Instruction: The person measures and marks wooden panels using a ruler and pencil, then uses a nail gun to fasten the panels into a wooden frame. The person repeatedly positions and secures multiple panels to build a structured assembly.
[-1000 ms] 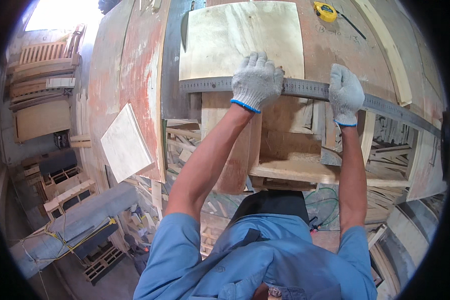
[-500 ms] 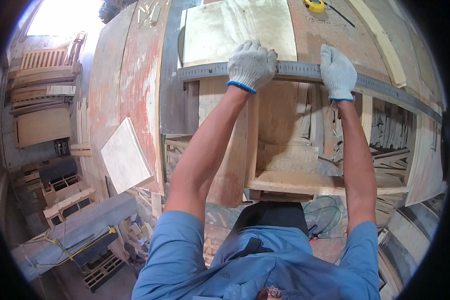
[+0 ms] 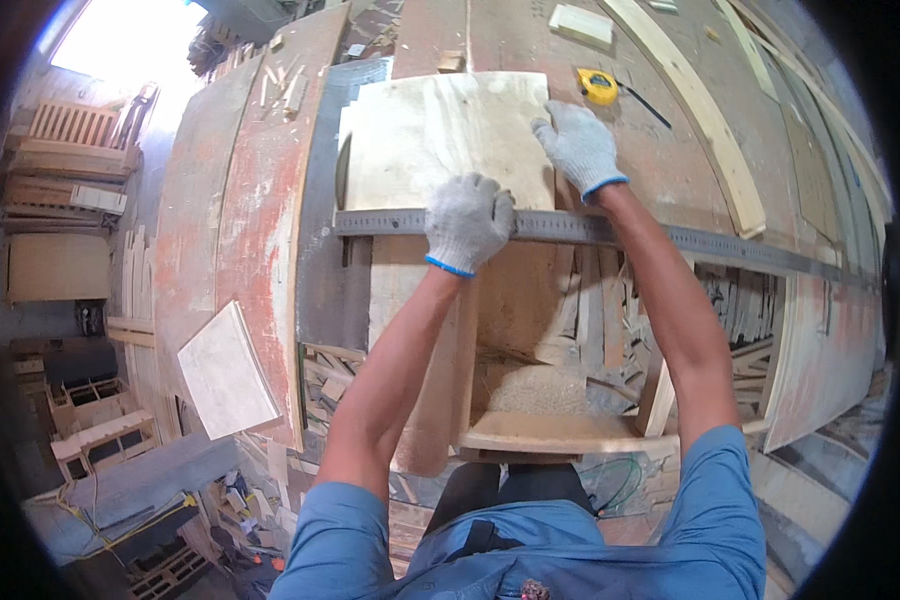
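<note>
Underneath left fingers (image 3: 467, 188) — metal ruler (image 3: 562, 228)

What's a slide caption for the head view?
Gloved left hand on a metal ruler along a pale wooden panel; gloved right hand at the panel's right edge, near a yellow tape measure.

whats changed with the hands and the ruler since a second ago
The right hand has let go of the metal ruler and moved forward and to the left, to the right edge of the pale board. The left hand stays on the ruler, which still lies along the board's near edge; the yellow tape measure still lies beyond.
</note>
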### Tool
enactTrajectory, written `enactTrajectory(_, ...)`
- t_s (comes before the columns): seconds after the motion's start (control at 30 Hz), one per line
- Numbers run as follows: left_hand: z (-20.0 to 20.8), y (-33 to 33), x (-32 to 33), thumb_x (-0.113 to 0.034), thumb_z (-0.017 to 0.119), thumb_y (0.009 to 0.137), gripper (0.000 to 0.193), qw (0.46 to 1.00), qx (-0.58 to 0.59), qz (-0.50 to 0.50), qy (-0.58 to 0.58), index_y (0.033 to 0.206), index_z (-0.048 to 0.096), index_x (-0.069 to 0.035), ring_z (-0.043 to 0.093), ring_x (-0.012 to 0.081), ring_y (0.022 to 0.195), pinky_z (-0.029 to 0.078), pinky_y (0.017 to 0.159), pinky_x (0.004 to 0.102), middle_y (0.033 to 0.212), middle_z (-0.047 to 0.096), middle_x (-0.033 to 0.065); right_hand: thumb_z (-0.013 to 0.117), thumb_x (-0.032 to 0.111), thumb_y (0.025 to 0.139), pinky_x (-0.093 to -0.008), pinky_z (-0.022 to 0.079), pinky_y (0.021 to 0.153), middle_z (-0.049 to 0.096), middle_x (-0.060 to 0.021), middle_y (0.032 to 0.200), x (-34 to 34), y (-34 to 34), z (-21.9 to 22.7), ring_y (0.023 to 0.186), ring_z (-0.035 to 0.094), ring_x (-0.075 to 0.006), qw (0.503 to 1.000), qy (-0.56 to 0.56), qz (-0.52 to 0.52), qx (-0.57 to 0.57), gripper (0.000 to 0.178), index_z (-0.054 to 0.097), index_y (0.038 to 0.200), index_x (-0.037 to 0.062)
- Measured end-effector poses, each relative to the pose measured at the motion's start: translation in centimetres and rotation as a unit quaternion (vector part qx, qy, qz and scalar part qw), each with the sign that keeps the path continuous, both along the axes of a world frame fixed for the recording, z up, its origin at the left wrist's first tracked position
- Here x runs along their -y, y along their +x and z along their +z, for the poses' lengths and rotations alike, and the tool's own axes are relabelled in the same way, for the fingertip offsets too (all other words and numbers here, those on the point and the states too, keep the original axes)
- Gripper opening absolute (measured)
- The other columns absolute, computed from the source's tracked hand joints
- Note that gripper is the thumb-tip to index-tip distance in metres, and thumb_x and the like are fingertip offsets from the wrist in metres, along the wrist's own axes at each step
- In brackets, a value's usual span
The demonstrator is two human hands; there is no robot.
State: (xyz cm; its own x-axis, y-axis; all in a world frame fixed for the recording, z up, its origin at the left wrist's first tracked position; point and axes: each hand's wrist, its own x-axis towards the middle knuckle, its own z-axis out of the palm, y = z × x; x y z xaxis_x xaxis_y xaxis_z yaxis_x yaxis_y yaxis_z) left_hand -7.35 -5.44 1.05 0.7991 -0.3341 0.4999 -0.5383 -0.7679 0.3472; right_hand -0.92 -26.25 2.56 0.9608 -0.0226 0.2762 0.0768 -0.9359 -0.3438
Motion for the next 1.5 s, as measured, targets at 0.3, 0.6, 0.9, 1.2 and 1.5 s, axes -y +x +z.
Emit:
enactTrajectory(0.3, -0.5, 0.6, -0.4, -0.023, 0.061, 0.083, 0.024, 0.999, 0.026, -0.019, -0.011, 0.063, 0.059, -0.011, 0.058, 0.0303, 0.064, 0.047, 0.062, 0.0444, 0.067, 0.057, 0.0096, 0.047, 0.046, 0.093, -0.0455, 0.041, 0.104, 0.057, -0.0206, 0.132, -1.5, 12.0, -0.1, 0.125, 0.053, -0.0335, 0.981, -0.068, 0.054, -0.175, 0.056, 0.058, 0.129, 0.0048)
enactTrajectory(0.6, -0.3, 0.7, -0.6, -0.024, 0.063, 0.079, 0.021, 0.999, 0.023, -0.025, -0.015, 0.063, 0.059, -0.011, 0.058, 0.0290, 0.067, 0.046, 0.063, 0.0424, 0.068, 0.057, 0.0078, 0.039, 0.057, 0.096, -0.0494, 0.050, 0.085, 0.068, -0.0238, 0.100, -0.3, 13.2, 5.8, 0.095, 0.065, -0.0410, 0.995, -0.077, 0.011, -0.066, 0.063, 0.072, 0.095, 0.0037)
enactTrajectory(0.9, 1.0, -3.1, -1.6, -0.019, 0.062, 0.087, 0.020, 0.983, -0.027, -0.019, -0.181, 0.100, 0.066, -0.004, 0.064, 0.0288, 0.085, 0.050, 0.080, 0.0422, 0.092, 0.065, 0.0137, 0.036, 0.054, 0.096, -0.0503, 0.048, 0.077, 0.068, -0.0239, 0.090, 6.5, 8.5, 17.1, 0.087, 0.064, -0.0440, 0.998, -0.059, -0.002, 0.035, 0.063, 0.070, 0.089, 0.0025)
enactTrajectory(1.2, 6.4, -23.4, -0.6, -0.035, 0.051, 0.101, 0.051, 0.468, -0.345, -0.060, -0.812, 0.139, 0.044, -0.001, 0.045, 0.0248, 0.132, 0.035, 0.113, 0.0417, 0.138, 0.051, 0.0145, 0.055, 0.047, 0.097, -0.0365, 0.045, 0.054, 0.058, -0.0081, 0.061, 9.9, -13.0, 7.7, 0.057, 0.052, -0.0153, 0.947, 0.271, -0.159, -0.062, 0.052, 0.069, 0.074, 0.0024)
enactTrajectory(1.5, 0.9, -37.0, -12.9, -0.017, 0.054, 0.095, 0.036, 0.476, -0.326, 0.244, -0.780, 0.120, 0.056, 0.009, 0.066, 0.0262, 0.098, 0.056, 0.086, 0.0410, 0.113, 0.065, 0.0151, 0.050, 0.044, 0.095, -0.0483, 0.048, 0.079, 0.068, -0.0193, 0.088, 2.1, -17.1, 3.4, 0.083, 0.064, -0.0386, 0.998, 0.015, 0.015, 0.064, 0.044, 0.070, 0.087, 0.0060)
